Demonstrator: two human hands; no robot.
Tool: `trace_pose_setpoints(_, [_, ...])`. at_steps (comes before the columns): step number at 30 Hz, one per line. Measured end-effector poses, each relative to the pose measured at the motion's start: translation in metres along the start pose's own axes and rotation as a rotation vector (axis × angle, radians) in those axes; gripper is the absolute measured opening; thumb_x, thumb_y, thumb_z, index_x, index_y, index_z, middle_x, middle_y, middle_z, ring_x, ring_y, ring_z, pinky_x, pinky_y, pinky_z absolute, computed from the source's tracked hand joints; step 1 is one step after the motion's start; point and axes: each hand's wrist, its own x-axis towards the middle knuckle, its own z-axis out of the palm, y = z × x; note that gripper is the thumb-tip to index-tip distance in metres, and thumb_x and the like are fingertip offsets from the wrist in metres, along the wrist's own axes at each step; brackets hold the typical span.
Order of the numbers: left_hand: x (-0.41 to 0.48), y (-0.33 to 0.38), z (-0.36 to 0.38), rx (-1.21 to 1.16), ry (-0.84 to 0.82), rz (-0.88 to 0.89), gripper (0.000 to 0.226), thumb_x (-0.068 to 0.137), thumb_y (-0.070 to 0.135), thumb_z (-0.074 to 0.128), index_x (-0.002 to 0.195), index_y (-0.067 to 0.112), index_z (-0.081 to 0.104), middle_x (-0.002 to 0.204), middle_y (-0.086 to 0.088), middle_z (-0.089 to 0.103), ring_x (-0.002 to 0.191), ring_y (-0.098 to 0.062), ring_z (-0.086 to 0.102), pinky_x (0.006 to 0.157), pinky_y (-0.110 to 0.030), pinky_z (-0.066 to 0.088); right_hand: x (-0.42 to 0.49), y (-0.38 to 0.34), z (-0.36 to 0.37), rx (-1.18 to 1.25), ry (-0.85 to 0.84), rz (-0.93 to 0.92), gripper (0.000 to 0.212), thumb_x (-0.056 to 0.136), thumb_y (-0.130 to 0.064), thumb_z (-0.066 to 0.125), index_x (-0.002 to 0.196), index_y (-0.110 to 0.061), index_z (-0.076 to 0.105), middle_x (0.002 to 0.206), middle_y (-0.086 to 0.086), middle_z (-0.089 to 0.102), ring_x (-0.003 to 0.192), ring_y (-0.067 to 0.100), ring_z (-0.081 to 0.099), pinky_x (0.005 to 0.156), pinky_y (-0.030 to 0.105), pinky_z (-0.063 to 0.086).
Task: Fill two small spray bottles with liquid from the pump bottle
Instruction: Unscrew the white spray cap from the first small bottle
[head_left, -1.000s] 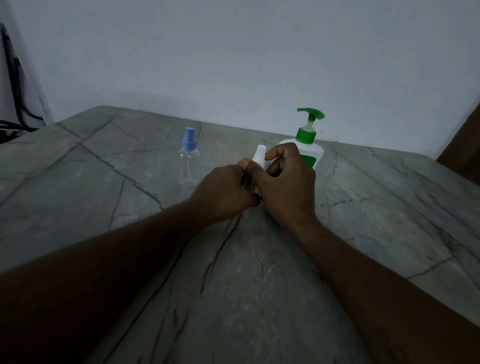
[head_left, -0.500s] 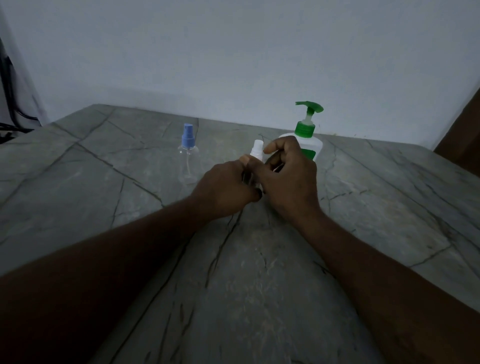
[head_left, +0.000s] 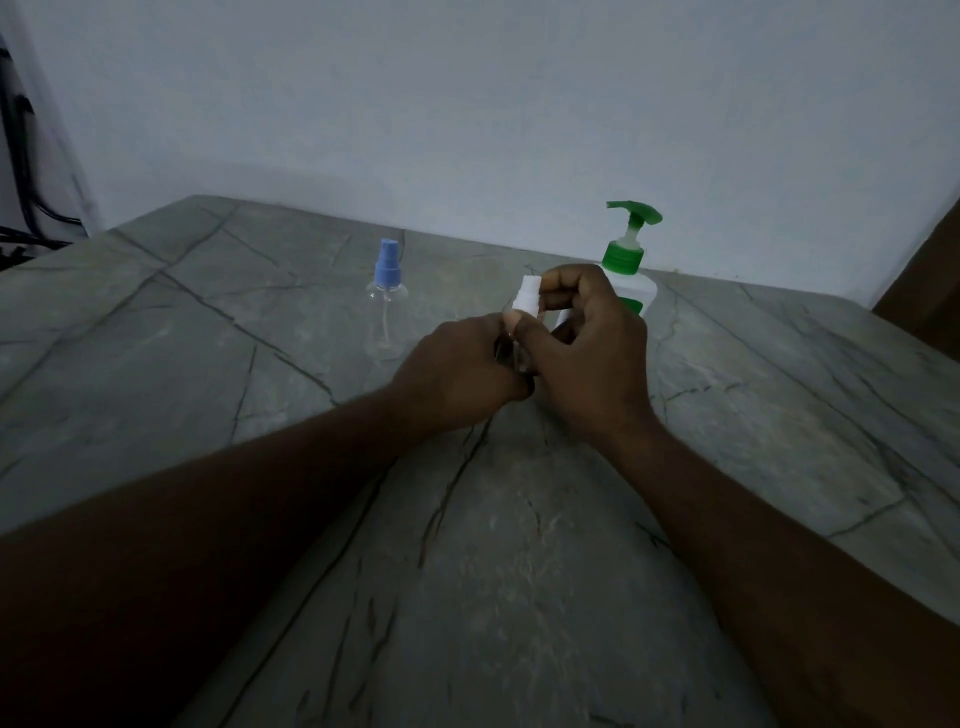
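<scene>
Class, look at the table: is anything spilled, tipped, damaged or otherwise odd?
Nothing stands out. The blue-capped spray bottle and pump bottle stand upright, the left hand and right hand hold the white-capped spray bottle, and no spill shows on the table.

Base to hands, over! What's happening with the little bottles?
Left grip holds white-capped spray bottle; right grip pinches its cap. Blue-capped bottle stands untouched. Pump bottle behind right grip, nothing blocking.
</scene>
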Motion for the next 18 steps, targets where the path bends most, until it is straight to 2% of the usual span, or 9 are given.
trace_pose_setpoints(4, [0.0012,-0.0003,0.0014,0.020,-0.003,-0.004,0.046,0.083,0.028,0.078,0.125,0.014,0.064,0.108,0.000,0.068,0.089,-0.013,0.062,0.068,-0.015,0.041,-0.0009,-0.0004,-0.0007,0.041,-0.031,0.016,0.030,0.088,-0.025,0.078,0.113,-0.023,0.062,0.104,-0.008,0.071,0.089,0.002,0.068,0.069,0.014,0.054])
trace_pose_setpoints(7, [0.0017,0.0001,0.0024,0.037,-0.003,-0.014,0.053,0.084,0.027,0.078,0.132,0.012,0.061,0.114,-0.002,0.069,0.089,-0.012,0.059,0.068,-0.015,0.042,-0.0011,-0.0006,0.0012,-0.018,-0.001,0.022,0.032,0.083,-0.034,0.084,0.107,-0.023,0.065,0.099,-0.011,0.069,0.085,0.001,0.063,0.069,0.007,0.046])
trace_pose_setpoints(10, [0.0018,0.0002,0.0023,0.039,-0.006,-0.008,0.052,0.083,0.026,0.078,0.131,0.013,0.061,0.112,0.000,0.067,0.089,-0.011,0.058,0.067,-0.015,0.040,0.0009,0.0008,0.0009,-0.018,0.030,0.035,0.025,0.082,-0.031,0.085,0.099,-0.022,0.068,0.092,-0.012,0.069,0.080,-0.001,0.062,0.069,0.006,0.045])
trace_pose_setpoints(13, [0.0021,-0.0013,0.0014,0.020,-0.018,-0.017,0.044,0.082,0.027,0.078,0.123,0.015,0.064,0.108,0.004,0.067,0.089,-0.012,0.061,0.070,-0.021,0.044,0.0015,-0.0005,-0.0007,0.066,-0.040,0.077,0.024,0.090,-0.021,0.077,0.112,-0.017,0.072,0.102,-0.006,0.074,0.085,0.005,0.068,0.073,0.015,0.054])
trace_pose_setpoints(16, [0.0029,-0.0037,0.0015,0.007,-0.027,-0.031,0.033,0.080,0.029,0.079,0.108,0.016,0.068,0.100,0.002,0.070,0.089,-0.014,0.065,0.074,-0.027,0.049,0.0018,-0.0001,-0.0029,0.215,-0.112,0.098,0.029,0.096,-0.010,0.068,0.124,-0.018,0.069,0.110,0.000,0.076,0.077,0.004,0.069,0.065,0.019,0.056])
trace_pose_setpoints(18, [0.0034,-0.0044,0.0021,0.014,-0.024,-0.031,0.034,0.080,0.030,0.079,0.109,0.015,0.069,0.099,0.002,0.070,0.088,-0.013,0.065,0.072,-0.025,0.049,0.0017,0.0002,-0.0023,0.199,-0.100,0.089,0.030,0.095,-0.018,0.070,0.126,-0.020,0.068,0.110,-0.002,0.076,0.080,0.004,0.070,0.066,0.020,0.057])
